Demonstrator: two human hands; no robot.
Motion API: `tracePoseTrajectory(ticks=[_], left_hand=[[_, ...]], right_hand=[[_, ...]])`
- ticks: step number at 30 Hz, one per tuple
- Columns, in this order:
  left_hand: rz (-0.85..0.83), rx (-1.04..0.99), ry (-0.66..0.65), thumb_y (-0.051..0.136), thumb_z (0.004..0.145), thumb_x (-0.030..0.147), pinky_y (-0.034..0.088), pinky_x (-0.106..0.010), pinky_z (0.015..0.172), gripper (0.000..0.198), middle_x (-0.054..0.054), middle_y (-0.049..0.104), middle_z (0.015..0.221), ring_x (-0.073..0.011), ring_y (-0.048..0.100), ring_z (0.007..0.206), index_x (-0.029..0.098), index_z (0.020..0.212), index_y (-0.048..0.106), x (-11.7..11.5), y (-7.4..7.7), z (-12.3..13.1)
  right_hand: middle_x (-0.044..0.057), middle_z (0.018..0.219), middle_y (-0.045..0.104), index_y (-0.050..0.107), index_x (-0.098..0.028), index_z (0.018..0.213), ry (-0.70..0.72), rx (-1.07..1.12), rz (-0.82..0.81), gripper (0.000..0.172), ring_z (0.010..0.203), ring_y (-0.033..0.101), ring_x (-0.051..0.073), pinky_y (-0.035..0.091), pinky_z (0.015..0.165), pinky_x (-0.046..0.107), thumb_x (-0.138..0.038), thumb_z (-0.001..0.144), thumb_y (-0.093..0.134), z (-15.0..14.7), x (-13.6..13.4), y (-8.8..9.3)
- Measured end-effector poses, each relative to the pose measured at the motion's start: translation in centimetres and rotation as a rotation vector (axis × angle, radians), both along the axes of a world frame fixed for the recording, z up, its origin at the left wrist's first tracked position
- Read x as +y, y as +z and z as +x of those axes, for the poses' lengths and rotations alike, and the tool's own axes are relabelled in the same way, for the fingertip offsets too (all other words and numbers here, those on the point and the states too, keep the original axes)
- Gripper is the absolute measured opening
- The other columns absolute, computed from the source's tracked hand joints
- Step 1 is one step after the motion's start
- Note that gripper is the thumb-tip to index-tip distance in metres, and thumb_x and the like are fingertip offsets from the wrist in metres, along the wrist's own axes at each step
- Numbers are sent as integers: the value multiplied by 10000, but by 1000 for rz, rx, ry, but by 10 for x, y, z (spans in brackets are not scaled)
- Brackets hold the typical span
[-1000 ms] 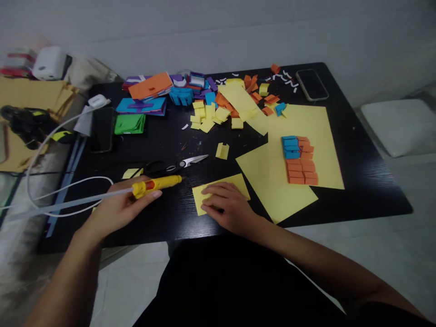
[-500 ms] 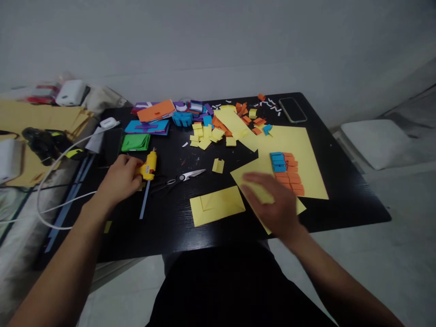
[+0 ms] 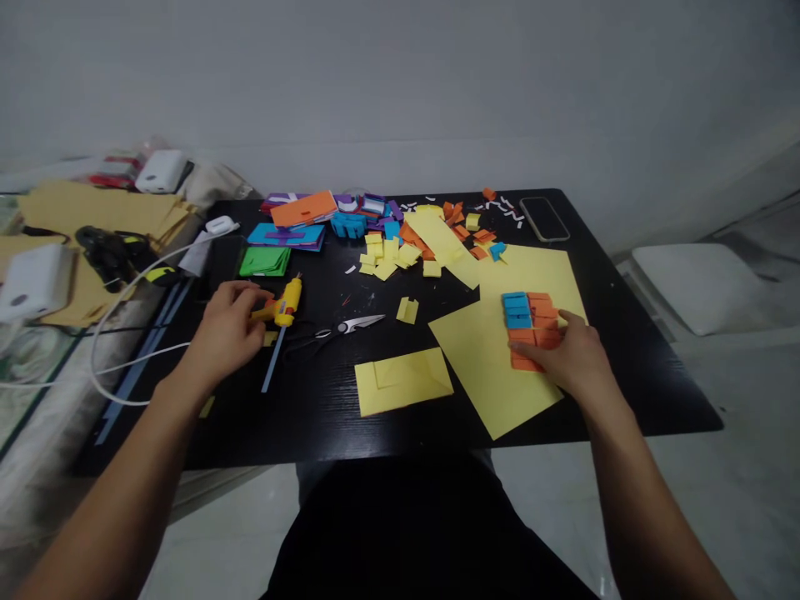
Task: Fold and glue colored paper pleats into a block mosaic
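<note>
1. The right hand (image 3: pixel 572 354) spread its thumb and index finger apart across the orange-and-blue block of folded paper (image 3: pixel 530 320), the thumb over the lower orange pieces, the index finger by the right edge; whether they pressed could not be told
2. The left hand (image 3: pixel 228 329) was at the handle of the yellow glue gun (image 3: pixel 289 302), thumb and index finger apart there; whether they gripped it could not be told either
3. The block lay on the overlapping yellow sheets (image 3: pixel 487 367), on the right side of the black table (image 3: pixel 281 429), blue pieces in its far left corner
4. To handle the block well, a light hold on its outer edges looked best, since a hard pinch could crush the folds or part the rows
5. The glue gun seemed best kept by its handle, fingers clear of the nozzle, with the glue stick (image 3: pixel 273 360), which pointed toward the person, kept off the scissors (image 3: pixel 343 327) just beside it
6. Between the hands lay a yellow paper rectangle (image 3: pixel 403 382) and, farther off, a small folded yellow piece (image 3: pixel 407 311)
7. No brand or label could be read: the glue gun, the phone (image 3: pixel 544 219) and the white box (image 3: pixel 36 282) showed no legible lettering
</note>
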State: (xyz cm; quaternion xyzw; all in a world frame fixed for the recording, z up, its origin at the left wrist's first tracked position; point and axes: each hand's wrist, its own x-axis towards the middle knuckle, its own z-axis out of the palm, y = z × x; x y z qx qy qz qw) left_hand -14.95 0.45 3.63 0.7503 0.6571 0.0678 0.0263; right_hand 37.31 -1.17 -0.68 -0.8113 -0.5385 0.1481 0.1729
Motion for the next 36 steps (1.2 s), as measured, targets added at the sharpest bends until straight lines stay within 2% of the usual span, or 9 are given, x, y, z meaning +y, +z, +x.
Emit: tracePoseTrajectory(ticks=[5, 10, 16, 19, 22, 25, 27, 31, 36], left_hand=[[201, -142, -38, 483, 963, 196, 508, -492, 1124, 303, -146, 566, 1345, -302, 572, 1321, 169, 1222, 639, -23, 20, 7], [295, -248, -163, 508, 995, 222, 553, -470, 1049, 224, -101, 651, 1237, -274, 652, 1208, 211, 1171, 646, -36, 35, 32], [212, -436, -406, 570, 1001, 259, 526, -473, 1108, 249, -100, 661, 1307, -262, 648, 1255, 228, 1236, 646, -26, 58, 83], [-47, -611, -511, 712, 943, 368, 463, -529, 1193, 566, -119, 556, 1536, -304, 559, 1418, 275, 1473, 536, -13, 58, 113], [-376, -954, -611, 880, 789, 506, 442, -565, 1213, 1063, -118, 411, 1693, -350, 432, 1550, 372, 1661, 288, -4, 45, 140], [-402, -1245, -662, 922, 693, 630, 338, -589, 1277, 1153, -103, 325, 1746, -396, 320, 1607, 371, 1652, 336, -6, 34, 157], [-382, -1320, -635, 922, 718, 592, 388, -574, 1250, 1066, -111, 417, 1689, -401, 397, 1565, 351, 1615, 398, -13, 35, 158], [-295, -1042, -491, 915, 772, 451, 495, -512, 1157, 872, -96, 569, 1496, -342, 577, 1395, 322, 1520, 485, -26, 52, 139], [-172, -486, -346, 847, 810, 526, 556, -486, 1015, 710, -88, 599, 1332, -306, 646, 1179, 265, 1409, 570, -36, 65, 120]], right_hand=[[175, 1273, 679, 634, -194, 1272, -89, 230, 84, 848, 1134, 704, 397, 611, 928, 563, -520, 547, 928, 7, 3, 0], [61, 992, 771, 648, -256, 1222, -135, 762, 105, 808, 825, 778, 301, 677, 674, 441, -453, 514, 985, 1, -4, 32], [22, 838, 789, 682, -270, 1311, 224, 987, -66, 784, 726, 784, 239, 660, 632, 316, -332, 601, 1008, -21, -6, 94], [13, 880, 797, 638, -283, 1357, 426, 1142, -164, 831, 712, 783, 223, 662, 646, 311, -256, 612, 1005, -41, -1, 115], [27, 1066, 799, 618, -299, 1352, 612, 1327, -243, 866, 828, 802, 228, 666, 710, 313, -200, 585, 1008, -66, 8, 123], [49, 1170, 777, 621, -268, 1329, 767, 1422, -283, 867, 887, 795, 216, 662, 761, 304, -160, 563, 1010, -86, 21, 121], [50, 1120, 785, 603, -246, 1346, 802, 1394, -362, 868, 889, 791, 212, 660, 773, 308, -167, 581, 1004, -95, 29, 118], [30, 988, 786, 623, -230, 1289, 732, 1235, -439, 759, 868, 775, 209, 659, 805, 349, -219, 625, 991, -105, 40, 111], [78, 1155, 739, 701, -213, 1152, 724, 1034, -222, 561, 1058, 736, 260, 607, 1018, 493, -296, 667, 969, -117, 36, 100]])
